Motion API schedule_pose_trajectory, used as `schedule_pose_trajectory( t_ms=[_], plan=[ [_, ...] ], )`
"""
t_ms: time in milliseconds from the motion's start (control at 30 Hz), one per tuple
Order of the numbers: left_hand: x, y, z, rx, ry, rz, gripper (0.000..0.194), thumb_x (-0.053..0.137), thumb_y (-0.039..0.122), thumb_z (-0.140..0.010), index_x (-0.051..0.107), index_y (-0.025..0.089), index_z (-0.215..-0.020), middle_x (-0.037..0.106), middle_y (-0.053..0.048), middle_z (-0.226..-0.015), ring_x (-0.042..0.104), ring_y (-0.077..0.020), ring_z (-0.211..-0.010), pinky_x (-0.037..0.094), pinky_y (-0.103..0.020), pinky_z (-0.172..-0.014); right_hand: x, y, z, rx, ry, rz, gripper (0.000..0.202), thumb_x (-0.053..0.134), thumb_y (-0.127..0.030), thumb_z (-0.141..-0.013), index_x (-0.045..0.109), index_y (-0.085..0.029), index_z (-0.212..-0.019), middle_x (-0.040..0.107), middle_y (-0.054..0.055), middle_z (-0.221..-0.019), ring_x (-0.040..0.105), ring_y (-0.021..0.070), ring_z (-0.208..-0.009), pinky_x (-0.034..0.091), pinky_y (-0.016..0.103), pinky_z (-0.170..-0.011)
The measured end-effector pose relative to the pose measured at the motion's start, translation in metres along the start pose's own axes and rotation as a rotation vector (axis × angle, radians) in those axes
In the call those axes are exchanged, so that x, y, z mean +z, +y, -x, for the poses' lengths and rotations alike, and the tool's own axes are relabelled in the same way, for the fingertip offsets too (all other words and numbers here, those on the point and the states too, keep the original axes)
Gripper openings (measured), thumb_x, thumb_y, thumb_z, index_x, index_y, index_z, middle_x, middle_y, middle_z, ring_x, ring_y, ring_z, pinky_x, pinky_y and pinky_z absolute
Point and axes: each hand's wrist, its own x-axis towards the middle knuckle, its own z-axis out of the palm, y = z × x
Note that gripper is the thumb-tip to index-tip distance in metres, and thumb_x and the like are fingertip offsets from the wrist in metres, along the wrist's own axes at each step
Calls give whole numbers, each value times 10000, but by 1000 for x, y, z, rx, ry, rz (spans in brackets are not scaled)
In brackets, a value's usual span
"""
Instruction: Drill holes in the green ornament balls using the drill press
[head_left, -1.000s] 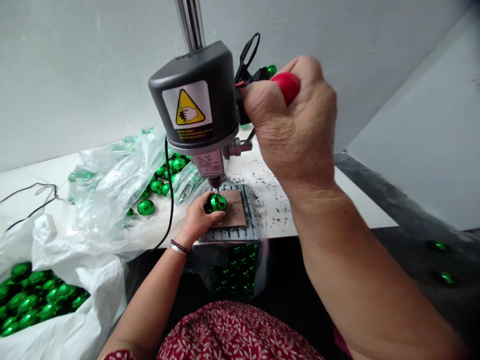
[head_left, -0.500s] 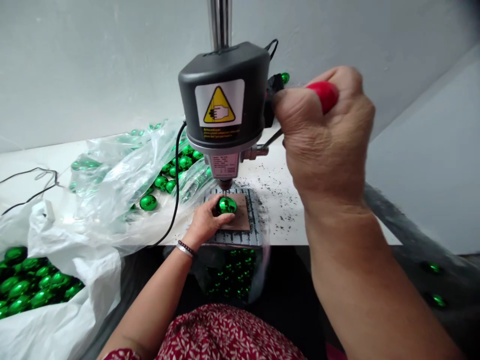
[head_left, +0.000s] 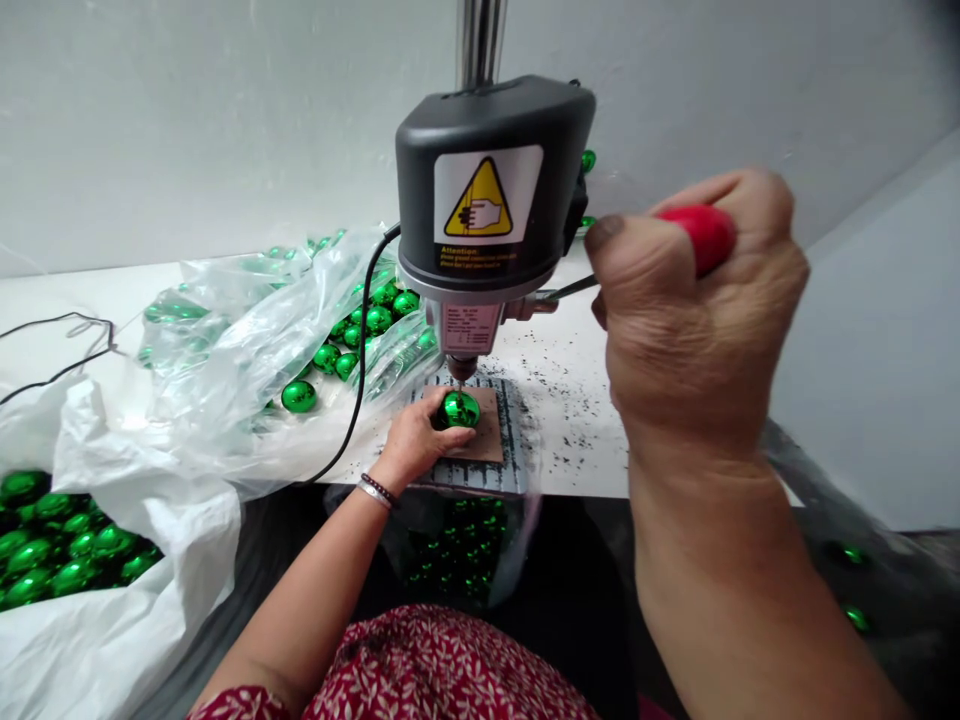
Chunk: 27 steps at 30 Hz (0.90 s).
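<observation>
A bench drill press [head_left: 491, 190] with a black head and a yellow warning label stands in front of me. My left hand [head_left: 416, 435] holds a shiny green bauble [head_left: 460, 409] on a brown board [head_left: 489, 440], thumb and fingers curved round its near and left sides. The thin drill bit [head_left: 460, 381] comes down to the bauble's top; whether it has entered I cannot tell. My right hand [head_left: 697, 310] is wrapped round the red knob [head_left: 701, 238] of the feed lever, to the right of the drill head.
Clear plastic bags [head_left: 255, 340] with green baubles [head_left: 379, 320] cover the table's left. A white bag [head_left: 150, 530] of baubles [head_left: 56, 545] sits lower left. Dark shavings [head_left: 562, 400] litter the white table. More baubles [head_left: 457, 550] are below its front edge. A black cable [head_left: 364, 360] hangs beside the drill.
The view has shifted, so the drill head appears farther right. My right hand with the lever knob sits farther right and lower in view. My left hand still holds the bauble under the bit.
</observation>
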Motion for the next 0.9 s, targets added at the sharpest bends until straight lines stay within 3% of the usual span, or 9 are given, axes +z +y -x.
schedule_pose_trajectory(
  t_ms=[333,500,700,900],
  plan=[
    [3,-8,-2,24,15,-26,547,808,317,-703,696,240,-1233,756,-43,-1093,681,-269,-1040,497,-390,-1004,-12,2,33,-89,69,154,159,548,-302,-722,490,-168,-659,439,-56,-563,349,28,-528,324,193,-533],
    [3,-11,-2,34,5,-7,542,808,323,-701,697,241,-1225,759,-36,-1060,682,-262,-1012,521,-366,-944,-11,7,41,-106,82,163,169,569,-321,-764,511,-192,-671,477,-45,-577,392,47,-530,350,198,-530],
    [5,-13,-2,17,3,0,580,809,333,-701,684,227,-1257,752,-49,-1103,673,-262,-1048,480,-383,-1022,-11,20,58,-181,130,181,154,603,-340,-820,559,-214,-743,537,-42,-619,453,57,-545,381,204,-532],
    [5,-15,-3,32,1,-15,587,797,340,-719,668,234,-1281,753,-32,-1085,674,-243,-1040,493,-352,-995,-9,32,69,-268,163,207,121,616,-289,-850,584,-183,-802,591,-43,-680,527,33,-598,427,168,-581]
  ],
)
